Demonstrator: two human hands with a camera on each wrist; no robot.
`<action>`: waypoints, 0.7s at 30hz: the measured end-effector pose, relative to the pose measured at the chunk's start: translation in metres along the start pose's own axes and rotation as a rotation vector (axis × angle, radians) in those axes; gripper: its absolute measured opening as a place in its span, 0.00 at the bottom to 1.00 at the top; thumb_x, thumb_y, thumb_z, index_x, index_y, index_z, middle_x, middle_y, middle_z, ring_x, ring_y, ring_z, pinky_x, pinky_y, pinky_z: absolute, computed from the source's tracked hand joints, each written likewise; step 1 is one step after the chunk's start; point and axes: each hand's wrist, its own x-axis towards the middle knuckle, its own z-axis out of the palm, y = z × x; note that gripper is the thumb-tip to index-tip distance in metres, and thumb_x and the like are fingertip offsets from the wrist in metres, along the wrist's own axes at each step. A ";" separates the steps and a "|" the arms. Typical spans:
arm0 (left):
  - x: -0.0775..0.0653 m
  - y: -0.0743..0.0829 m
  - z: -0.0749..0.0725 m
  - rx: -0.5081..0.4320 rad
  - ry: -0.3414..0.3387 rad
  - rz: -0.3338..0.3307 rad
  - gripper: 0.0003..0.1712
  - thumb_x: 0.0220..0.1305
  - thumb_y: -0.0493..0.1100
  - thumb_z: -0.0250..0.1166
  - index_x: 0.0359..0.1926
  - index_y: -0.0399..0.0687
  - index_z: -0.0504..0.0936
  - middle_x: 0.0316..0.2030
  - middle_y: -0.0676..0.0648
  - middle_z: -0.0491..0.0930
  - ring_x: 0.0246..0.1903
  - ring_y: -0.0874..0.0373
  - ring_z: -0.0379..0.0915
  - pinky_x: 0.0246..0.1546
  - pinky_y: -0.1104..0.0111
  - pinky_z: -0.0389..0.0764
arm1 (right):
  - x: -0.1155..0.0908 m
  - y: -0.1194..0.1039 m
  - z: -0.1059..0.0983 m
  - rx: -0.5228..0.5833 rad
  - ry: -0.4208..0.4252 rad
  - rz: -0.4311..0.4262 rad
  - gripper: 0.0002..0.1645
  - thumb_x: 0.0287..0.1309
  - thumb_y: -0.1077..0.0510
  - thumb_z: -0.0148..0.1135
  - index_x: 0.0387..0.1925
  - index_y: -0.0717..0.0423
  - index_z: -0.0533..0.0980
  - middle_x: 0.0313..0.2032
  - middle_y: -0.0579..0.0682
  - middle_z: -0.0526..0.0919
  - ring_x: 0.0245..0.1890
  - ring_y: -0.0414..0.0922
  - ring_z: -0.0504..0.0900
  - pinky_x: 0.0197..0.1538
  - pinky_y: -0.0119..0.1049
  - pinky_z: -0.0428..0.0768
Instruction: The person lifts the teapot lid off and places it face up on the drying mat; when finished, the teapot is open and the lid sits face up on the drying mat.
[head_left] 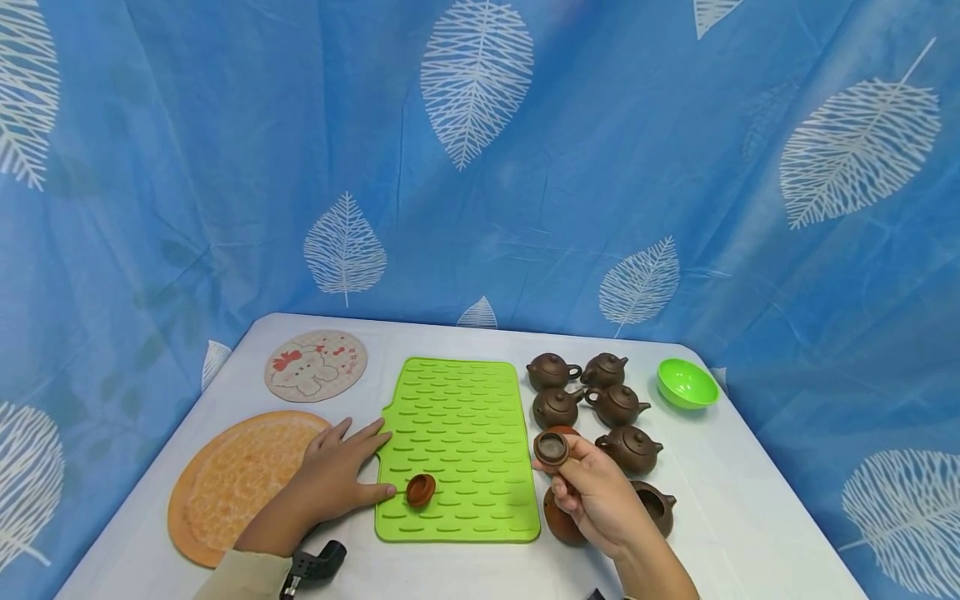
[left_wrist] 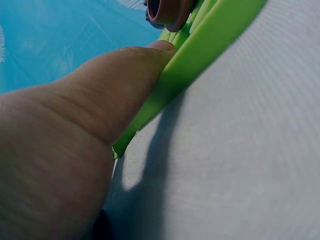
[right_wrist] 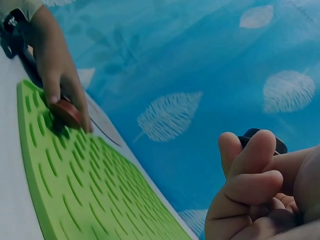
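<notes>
My right hand pinches a small dark brown teapot lid, its hollow underside turned up toward the head camera. In the right wrist view, that lid is mostly hidden behind the fingertips. A reddish-brown teapot lid lies tilted on the green mat. My left hand rests at the mat's left edge with fingers spread, its thumb pointing at this lid. Under the right hand stands a reddish-brown teapot, partly covered. Beside it, a dark brown teapot is lidless.
Several dark brown teapots with lids stand right of the mat. A bright green bowl sits at the back right. On the left lie an orange round mat and a pink round mat. A blue leaf-patterned curtain hangs behind.
</notes>
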 end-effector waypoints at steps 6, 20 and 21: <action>-0.001 -0.001 0.000 0.000 0.006 0.006 0.55 0.51 0.78 0.73 0.75 0.58 0.74 0.80 0.51 0.62 0.79 0.28 0.46 0.74 0.32 0.45 | 0.010 0.004 0.017 -0.039 -0.033 0.014 0.19 0.76 0.52 0.61 0.58 0.58 0.71 0.44 0.50 0.86 0.24 0.32 0.75 0.25 0.21 0.74; 0.000 0.000 -0.001 0.012 -0.003 -0.002 0.56 0.51 0.79 0.72 0.76 0.58 0.73 0.80 0.51 0.62 0.79 0.28 0.46 0.74 0.31 0.46 | 0.029 0.035 0.059 -0.197 0.078 0.052 0.20 0.76 0.54 0.61 0.60 0.61 0.73 0.42 0.55 0.90 0.23 0.35 0.76 0.25 0.26 0.72; 0.000 0.000 -0.001 0.013 -0.005 -0.002 0.56 0.51 0.79 0.72 0.76 0.58 0.73 0.80 0.51 0.62 0.79 0.28 0.46 0.74 0.31 0.46 | 0.029 0.038 0.061 -0.200 0.076 0.056 0.20 0.76 0.54 0.61 0.60 0.61 0.73 0.42 0.56 0.91 0.23 0.35 0.76 0.25 0.26 0.72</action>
